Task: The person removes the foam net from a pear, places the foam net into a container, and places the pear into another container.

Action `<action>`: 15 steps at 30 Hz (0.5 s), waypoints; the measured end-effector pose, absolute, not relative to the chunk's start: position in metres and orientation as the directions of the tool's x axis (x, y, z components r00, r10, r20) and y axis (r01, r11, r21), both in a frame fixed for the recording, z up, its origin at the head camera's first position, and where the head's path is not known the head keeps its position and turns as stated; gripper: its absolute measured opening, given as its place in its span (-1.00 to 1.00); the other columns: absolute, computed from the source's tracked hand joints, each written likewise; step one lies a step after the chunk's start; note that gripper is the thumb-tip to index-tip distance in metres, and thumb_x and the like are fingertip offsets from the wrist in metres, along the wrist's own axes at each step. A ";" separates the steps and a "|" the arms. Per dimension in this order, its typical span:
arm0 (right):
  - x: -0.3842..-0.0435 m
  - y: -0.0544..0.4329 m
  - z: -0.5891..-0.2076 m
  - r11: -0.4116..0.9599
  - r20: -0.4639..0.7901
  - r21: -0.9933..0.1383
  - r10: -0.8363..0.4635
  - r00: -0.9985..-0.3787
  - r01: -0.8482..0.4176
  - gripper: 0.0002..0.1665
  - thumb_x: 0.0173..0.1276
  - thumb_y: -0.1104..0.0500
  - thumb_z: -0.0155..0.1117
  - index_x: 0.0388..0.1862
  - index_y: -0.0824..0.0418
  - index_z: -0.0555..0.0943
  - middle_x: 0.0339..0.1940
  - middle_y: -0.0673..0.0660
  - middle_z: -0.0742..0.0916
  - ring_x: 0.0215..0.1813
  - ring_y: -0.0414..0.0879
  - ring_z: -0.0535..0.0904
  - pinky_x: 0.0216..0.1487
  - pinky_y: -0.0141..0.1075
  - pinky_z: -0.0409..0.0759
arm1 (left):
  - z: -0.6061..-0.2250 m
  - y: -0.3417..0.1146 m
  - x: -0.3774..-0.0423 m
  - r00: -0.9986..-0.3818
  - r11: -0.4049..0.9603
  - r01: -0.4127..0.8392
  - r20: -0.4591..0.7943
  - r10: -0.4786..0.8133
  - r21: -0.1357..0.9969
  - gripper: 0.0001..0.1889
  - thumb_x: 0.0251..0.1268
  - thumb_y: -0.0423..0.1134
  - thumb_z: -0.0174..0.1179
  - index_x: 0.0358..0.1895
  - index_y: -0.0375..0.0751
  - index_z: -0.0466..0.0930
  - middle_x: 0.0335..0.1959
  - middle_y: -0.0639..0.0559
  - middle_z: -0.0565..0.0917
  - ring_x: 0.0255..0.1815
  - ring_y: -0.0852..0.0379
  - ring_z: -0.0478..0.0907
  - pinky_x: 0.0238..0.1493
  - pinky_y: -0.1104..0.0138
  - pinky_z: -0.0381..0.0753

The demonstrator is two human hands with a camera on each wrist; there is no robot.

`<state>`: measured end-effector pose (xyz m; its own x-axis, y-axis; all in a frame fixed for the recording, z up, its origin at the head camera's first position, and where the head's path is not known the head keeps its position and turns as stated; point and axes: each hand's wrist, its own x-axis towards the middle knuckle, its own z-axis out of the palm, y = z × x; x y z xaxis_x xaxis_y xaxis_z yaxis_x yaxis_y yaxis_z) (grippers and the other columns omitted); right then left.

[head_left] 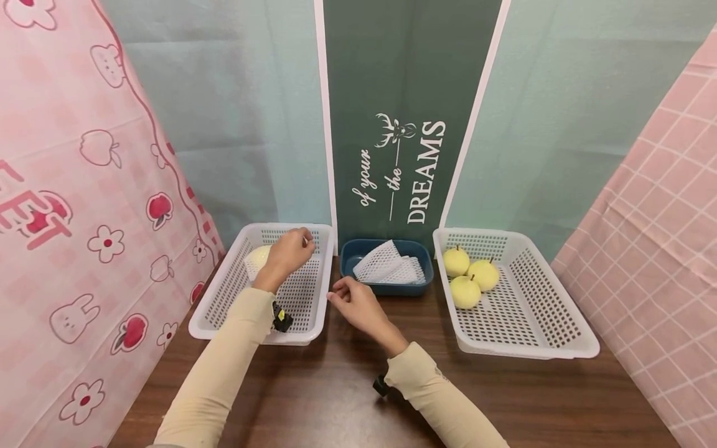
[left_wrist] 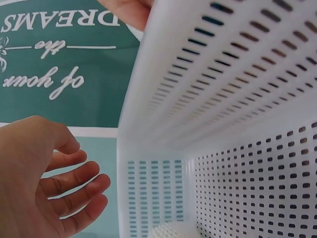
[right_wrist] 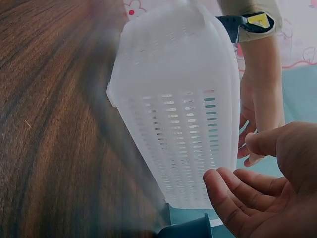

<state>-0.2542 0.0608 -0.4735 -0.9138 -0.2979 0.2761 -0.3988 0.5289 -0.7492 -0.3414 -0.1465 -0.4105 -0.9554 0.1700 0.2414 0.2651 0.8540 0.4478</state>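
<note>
My left hand (head_left: 290, 254) hovers over the white perforated basket (head_left: 326, 283) on the left, its fingers loosely bent and nothing between them. Beneath that wrist, partly hidden, a pale yellow pear in a white foam net (head_left: 256, 261) lies inside this basket. The left wrist view catches only the top of the netted pear (left_wrist: 173, 230). Beside the basket's right wall is my right hand (head_left: 361, 306), its relaxed fingers holding nothing. A dark blue bin (head_left: 386, 289) at the back middle contains white foam nets (head_left: 383, 262).
On the right stands another white perforated basket (head_left: 526, 351), with three bare yellow pears (head_left: 466, 292) grouped at its left side. All the containers sit on a brown wooden table (head_left: 313, 392). Green curtain (head_left: 269, 124) hangs behind, and pink cloth (head_left: 73, 205) borders both sides.
</note>
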 end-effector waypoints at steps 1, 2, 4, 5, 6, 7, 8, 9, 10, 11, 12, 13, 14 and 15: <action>-0.254 0.061 -0.474 0.528 0.274 -0.752 -0.294 -0.916 -0.394 -0.71 0.54 0.08 0.38 0.02 0.30 0.68 -0.22 0.13 0.81 -0.27 -0.18 0.67 -0.19 -0.36 0.66 | -0.411 -0.147 -0.342 -0.956 0.856 0.261 0.244 0.164 0.447 -0.71 0.54 -0.21 0.09 0.10 -0.30 0.65 -0.10 -0.20 0.73 -0.25 -0.06 0.63 -0.19 0.10 0.66; -0.255 0.060 -0.475 0.528 0.274 -0.753 -0.291 -0.917 -0.393 -0.71 0.54 0.09 0.38 0.02 0.30 0.68 -0.22 0.13 0.81 -0.27 -0.19 0.67 -0.19 -0.36 0.66 | -0.411 -0.148 -0.343 -0.957 0.857 0.255 0.242 0.158 0.447 -0.71 0.53 -0.21 0.09 0.10 -0.30 0.64 -0.09 -0.20 0.72 -0.24 -0.07 0.64 -0.17 0.08 0.66; -0.255 0.060 -0.476 0.523 0.271 -0.758 -0.289 -0.918 -0.389 -0.70 0.54 0.08 0.38 0.03 0.30 0.67 -0.22 0.13 0.81 -0.29 -0.19 0.66 -0.21 -0.36 0.65 | -0.412 -0.150 -0.345 -0.959 0.863 0.244 0.240 0.148 0.443 -0.70 0.53 -0.20 0.09 0.11 -0.30 0.64 -0.08 -0.21 0.72 -0.21 -0.09 0.64 -0.15 0.07 0.67; -0.255 0.060 -0.476 0.521 0.269 -0.761 -0.288 -0.919 -0.386 -0.69 0.54 0.08 0.38 0.03 0.31 0.67 -0.22 0.14 0.81 -0.29 -0.19 0.65 -0.21 -0.35 0.65 | -0.413 -0.150 -0.345 -0.961 0.864 0.239 0.237 0.145 0.442 -0.69 0.53 -0.20 0.09 0.13 -0.31 0.63 -0.07 -0.21 0.71 -0.20 -0.10 0.64 -0.14 0.06 0.67; -0.254 0.060 -0.476 0.519 0.266 -0.764 -0.287 -0.920 -0.383 -0.69 0.54 0.08 0.38 0.04 0.31 0.67 -0.22 0.13 0.81 -0.29 -0.19 0.65 -0.22 -0.36 0.65 | -0.414 -0.151 -0.346 -0.962 0.865 0.235 0.232 0.142 0.442 -0.68 0.53 -0.19 0.08 0.14 -0.31 0.63 -0.06 -0.22 0.71 -0.19 -0.10 0.65 -0.14 0.05 0.67; -0.254 0.059 -0.476 0.517 0.262 -0.768 -0.286 -0.922 -0.379 -0.68 0.54 0.08 0.38 0.04 0.31 0.66 -0.22 0.13 0.81 -0.29 -0.20 0.65 -0.22 -0.36 0.65 | -0.414 -0.152 -0.347 -0.964 0.868 0.230 0.227 0.140 0.440 -0.67 0.53 -0.18 0.08 0.16 -0.31 0.62 -0.05 -0.22 0.70 -0.18 -0.10 0.65 -0.13 0.05 0.67; -0.254 0.059 -0.476 0.516 0.260 -0.769 -0.285 -0.923 -0.376 -0.68 0.54 0.08 0.38 0.05 0.31 0.66 -0.22 0.13 0.81 -0.29 -0.20 0.65 -0.22 -0.36 0.65 | -0.415 -0.152 -0.348 -0.965 0.871 0.224 0.222 0.136 0.437 -0.65 0.53 -0.18 0.08 0.18 -0.32 0.62 -0.04 -0.23 0.70 -0.16 -0.11 0.65 -0.12 0.05 0.67; -0.253 0.058 -0.476 0.513 0.255 -0.774 -0.285 -0.924 -0.371 -0.67 0.53 0.08 0.38 0.05 0.31 0.66 -0.22 0.13 0.81 -0.29 -0.20 0.65 -0.22 -0.36 0.64 | -0.416 -0.153 -0.348 -0.967 0.872 0.217 0.216 0.132 0.438 -0.64 0.53 -0.17 0.09 0.20 -0.32 0.61 -0.03 -0.23 0.69 -0.15 -0.11 0.65 -0.11 0.04 0.67; -0.253 0.058 -0.476 0.510 0.251 -0.778 -0.284 -0.925 -0.368 -0.67 0.53 0.08 0.38 0.06 0.32 0.66 -0.22 0.13 0.81 -0.29 -0.20 0.65 -0.22 -0.36 0.64 | -0.417 -0.154 -0.349 -0.968 0.873 0.213 0.213 0.130 0.438 -0.63 0.54 -0.17 0.09 0.22 -0.33 0.60 -0.01 -0.24 0.68 -0.13 -0.12 0.65 -0.10 0.03 0.67; -0.252 0.057 -0.475 0.506 0.246 -0.782 -0.285 -0.926 -0.363 -0.65 0.54 0.08 0.38 0.08 0.33 0.65 -0.21 0.13 0.81 -0.29 -0.19 0.65 -0.22 -0.36 0.64 | -0.418 -0.155 -0.350 -0.970 0.875 0.207 0.209 0.125 0.438 -0.62 0.54 -0.17 0.10 0.23 -0.33 0.59 0.00 -0.25 0.68 -0.11 -0.14 0.65 -0.07 0.02 0.67; -0.251 0.056 -0.475 0.503 0.242 -0.786 -0.285 -0.928 -0.359 -0.65 0.54 0.08 0.38 0.08 0.34 0.65 -0.21 0.14 0.81 -0.29 -0.20 0.64 -0.22 -0.36 0.63 | -0.419 -0.156 -0.350 -0.971 0.877 0.202 0.207 0.122 0.435 -0.61 0.54 -0.17 0.11 0.25 -0.34 0.58 0.01 -0.25 0.68 -0.09 -0.15 0.65 -0.05 0.00 0.67; -0.251 0.056 -0.474 0.501 0.239 -0.789 -0.284 -0.929 -0.356 -0.64 0.54 0.08 0.38 0.09 0.35 0.65 -0.21 0.14 0.81 -0.28 -0.19 0.64 -0.22 -0.36 0.63 | -0.419 -0.157 -0.351 -0.972 0.879 0.196 0.203 0.117 0.435 -0.60 0.54 -0.17 0.10 0.26 -0.34 0.58 0.03 -0.26 0.67 -0.07 -0.16 0.65 -0.03 -0.01 0.67; -0.250 0.055 -0.474 0.498 0.237 -0.792 -0.283 -0.929 -0.354 -0.63 0.53 0.08 0.38 0.10 0.35 0.65 -0.21 0.15 0.81 -0.28 -0.19 0.64 -0.22 -0.36 0.63 | -0.420 -0.158 -0.352 -0.973 0.880 0.191 0.199 0.113 0.434 -0.59 0.54 -0.17 0.11 0.27 -0.35 0.57 0.05 -0.27 0.67 -0.04 -0.18 0.65 0.00 -0.03 0.67; -0.250 0.054 -0.474 0.492 0.235 -0.797 -0.282 -0.930 -0.351 -0.62 0.53 0.09 0.38 0.10 0.36 0.64 -0.21 0.15 0.81 -0.29 -0.19 0.64 -0.22 -0.36 0.63 | -0.420 -0.159 -0.352 -0.975 0.880 0.187 0.195 0.110 0.436 -0.59 0.55 -0.17 0.12 0.28 -0.36 0.56 0.07 -0.29 0.66 -0.01 -0.19 0.65 0.02 -0.05 0.67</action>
